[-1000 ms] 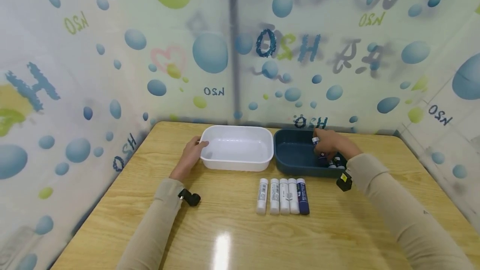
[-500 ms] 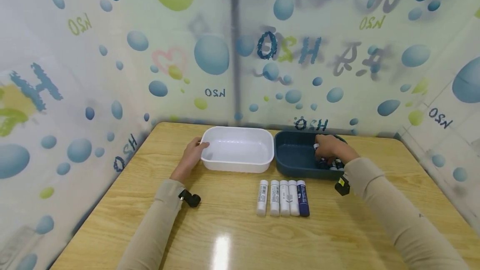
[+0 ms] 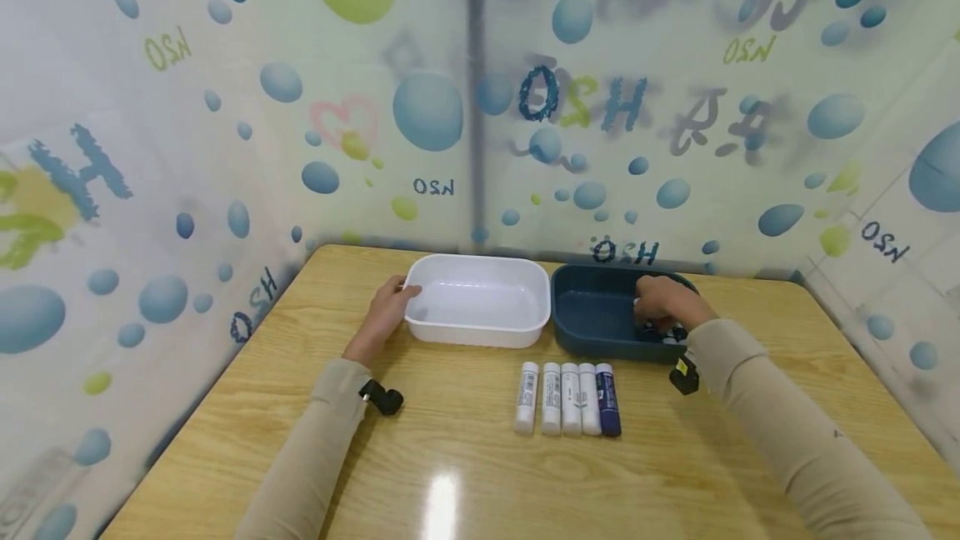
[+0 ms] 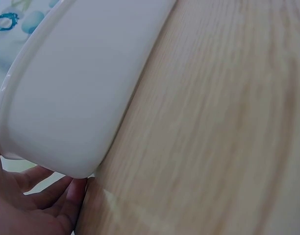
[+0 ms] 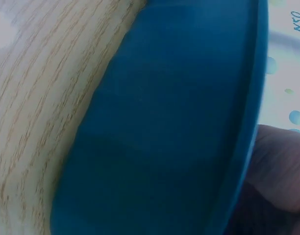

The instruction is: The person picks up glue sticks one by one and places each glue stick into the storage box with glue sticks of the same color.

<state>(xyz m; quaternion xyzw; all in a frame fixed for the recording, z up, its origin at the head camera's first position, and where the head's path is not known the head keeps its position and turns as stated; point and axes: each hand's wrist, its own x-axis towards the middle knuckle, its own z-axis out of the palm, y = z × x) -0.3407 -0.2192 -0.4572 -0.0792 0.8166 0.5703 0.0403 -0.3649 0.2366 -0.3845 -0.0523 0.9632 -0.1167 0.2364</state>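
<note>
Table: 5 tubes | left fingers grip 1 white bin | right fingers in 1 dark bin, hold unclear

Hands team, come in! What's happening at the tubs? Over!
Left hand grips white tub. Right hand, inside dark tub, grip unclear. Five tubes lie in front, blocking neither.

At the far side of the desk, the left tray sits just beside the right tray, a backdrop behind; five tubes lie before them; left hand at the left tray's outer end, right hand in the right tray, near small items
</note>
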